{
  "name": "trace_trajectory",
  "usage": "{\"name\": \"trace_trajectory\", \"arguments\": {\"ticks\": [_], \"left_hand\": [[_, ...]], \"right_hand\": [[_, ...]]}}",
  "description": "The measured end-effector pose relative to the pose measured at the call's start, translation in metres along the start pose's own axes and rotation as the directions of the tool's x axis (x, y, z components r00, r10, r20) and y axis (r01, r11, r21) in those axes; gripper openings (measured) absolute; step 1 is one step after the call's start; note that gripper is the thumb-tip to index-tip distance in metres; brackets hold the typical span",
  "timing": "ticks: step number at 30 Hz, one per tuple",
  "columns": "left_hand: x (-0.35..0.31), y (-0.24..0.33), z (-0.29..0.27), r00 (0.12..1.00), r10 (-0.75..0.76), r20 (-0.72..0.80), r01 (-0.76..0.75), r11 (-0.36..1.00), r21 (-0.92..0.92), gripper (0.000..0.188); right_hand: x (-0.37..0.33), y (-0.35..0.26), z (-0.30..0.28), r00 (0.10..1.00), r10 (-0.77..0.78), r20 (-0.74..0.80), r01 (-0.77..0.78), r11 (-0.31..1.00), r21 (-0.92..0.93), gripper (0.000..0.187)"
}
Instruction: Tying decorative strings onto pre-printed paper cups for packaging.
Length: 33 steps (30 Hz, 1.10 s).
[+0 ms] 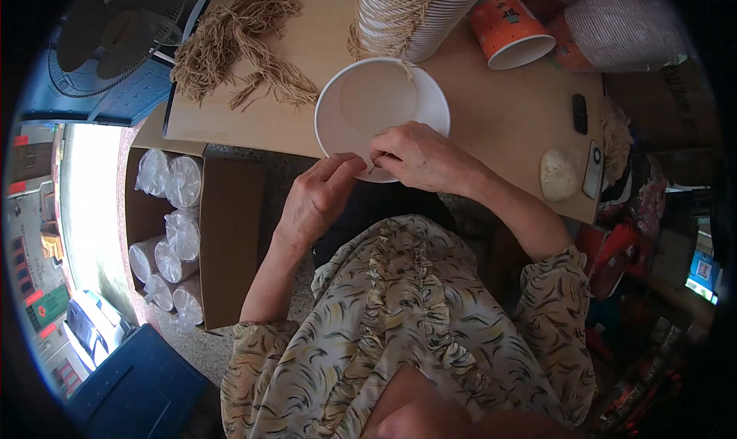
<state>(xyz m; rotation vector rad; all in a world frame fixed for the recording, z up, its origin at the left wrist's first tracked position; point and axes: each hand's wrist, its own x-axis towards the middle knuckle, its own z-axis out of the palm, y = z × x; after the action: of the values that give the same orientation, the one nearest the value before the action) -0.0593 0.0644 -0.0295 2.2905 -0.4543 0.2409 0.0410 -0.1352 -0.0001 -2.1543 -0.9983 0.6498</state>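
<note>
A white paper bucket (368, 97) tips its open mouth toward me at the table's front edge. A short piece of twine (408, 72) hangs over its far rim. My left hand (318, 197) is closed, its thumb and fingers pinching the bucket's near rim. Just right of it, my right hand (422, 159) is closed in a pinch on a thin twine end (373, 168) at the same rim; its fingertips partly hide the twine. Behind the bucket stands a tall stack of white buckets (414, 24) with twine handles. A loose bundle of twine (238, 44) lies at the far left.
Orange paper cups (510, 32) and a plastic-wrapped cup stack (622, 28) lie at the back right. A black object (580, 113), a round pale item (561, 174) and a flat device (593, 169) rest on the right. Left below stands a carton (230, 239) of bagged rolls; a fan (107, 36) is beyond.
</note>
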Motion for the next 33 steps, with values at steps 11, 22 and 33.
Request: {"name": "trace_trajectory", "arguments": {"ticks": [11, 22, 33], "left_hand": [[0.0001, 0.0012, -0.0012, 1.000, -0.019, 0.019, 0.019, 1.000, 0.004, 0.025], [0.0062, 0.0046, 0.0000, 0.998, 0.069, 0.013, -0.070, 0.991, 0.113, 0.028], [0.0065, 0.0025, 0.0013, 0.992, 0.123, 0.036, -0.128, 0.967, 0.219, 0.031]], "right_hand": [[0.0002, 0.0001, 0.0020, 1.000, 0.001, -0.006, -0.001, 1.000, -0.017, 0.012], [-0.0006, 0.0029, 0.0013, 1.000, 0.014, 0.002, -0.014, 0.999, -0.035, 0.012], [-0.0010, 0.0015, -0.0035, 1.000, 0.012, -0.029, -0.012, 1.000, -0.003, 0.016]]}}
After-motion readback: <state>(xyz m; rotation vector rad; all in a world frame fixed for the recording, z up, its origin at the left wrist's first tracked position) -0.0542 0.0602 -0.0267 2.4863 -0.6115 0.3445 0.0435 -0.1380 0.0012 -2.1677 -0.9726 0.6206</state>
